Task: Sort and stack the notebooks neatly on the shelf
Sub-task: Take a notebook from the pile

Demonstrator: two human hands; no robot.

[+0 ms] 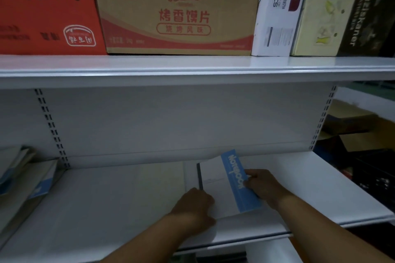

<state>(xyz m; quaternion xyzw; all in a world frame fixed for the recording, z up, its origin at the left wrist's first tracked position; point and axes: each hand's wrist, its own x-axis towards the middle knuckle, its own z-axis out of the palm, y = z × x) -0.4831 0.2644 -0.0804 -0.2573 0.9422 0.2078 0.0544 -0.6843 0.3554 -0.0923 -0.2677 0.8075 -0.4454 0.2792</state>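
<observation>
Head view showed the notebook (214, 177) lying flat on the shelf (106, 198) between the two hands. The left hand (194, 205) sat against its near left edge by the dark spine, fingers hidden, so its grip could not be told. The right hand (264, 187) pinched the blue band along the right edge. Other notebooks (32, 179) lay well left of the left hand.

Red carton (47, 6), brown cardboard box (177, 10), white box (277, 17), pale yellow box (322, 6)
</observation>
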